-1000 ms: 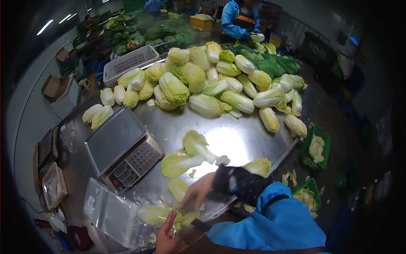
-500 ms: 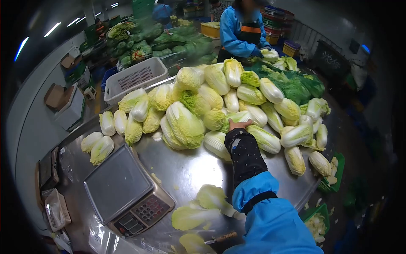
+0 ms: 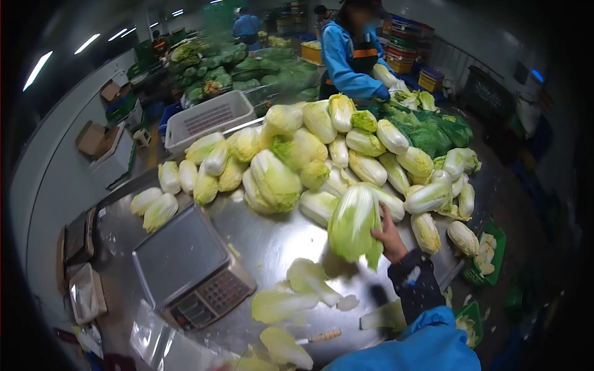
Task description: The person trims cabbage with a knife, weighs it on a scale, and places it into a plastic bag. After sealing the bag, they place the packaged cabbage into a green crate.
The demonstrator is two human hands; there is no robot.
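Step in hand: judged from the grip, one head is being taken off the heap and brought toward the near working space.
Right hand: the right hand (image 3: 391,236) is closed around the side of a napa cabbage (image 3: 352,224), fingers curled onto its right flank, thumb side hidden behind it.
Left hand: out of the picture, so its state cannot be told.
Cabbage: held clear of the counter (image 3: 272,238), just in front of the pile (image 3: 291,154), pale ribbed end up and green leaf tips hanging down. It is blurred by motion.
Near space: loose leaves (image 3: 281,304) lie between the scale (image 3: 179,256) and the blue sleeve (image 3: 427,346). A wooden-handled knife (image 3: 320,337) lies just below them, and plastic bags (image 3: 164,346) sit at the near edge.
Around: a white crate (image 3: 207,117) stands behind the pile. A co-worker (image 3: 349,55) in blue handles produce at the far side.
Next move calls for: a firm one-handed hold on a heavy, top-loaded head. It also needs a bare patch of steel among the leaves to land on, well apart from the knife blade.
Against half a second ago: the arm then stretched out, palm laid flat on a head lying in the pile. Now the elbow is bent, the hand is nearer, and that head stands free in its grip.
Against a second ago: both hands worked leaves at the near edge by the bags.
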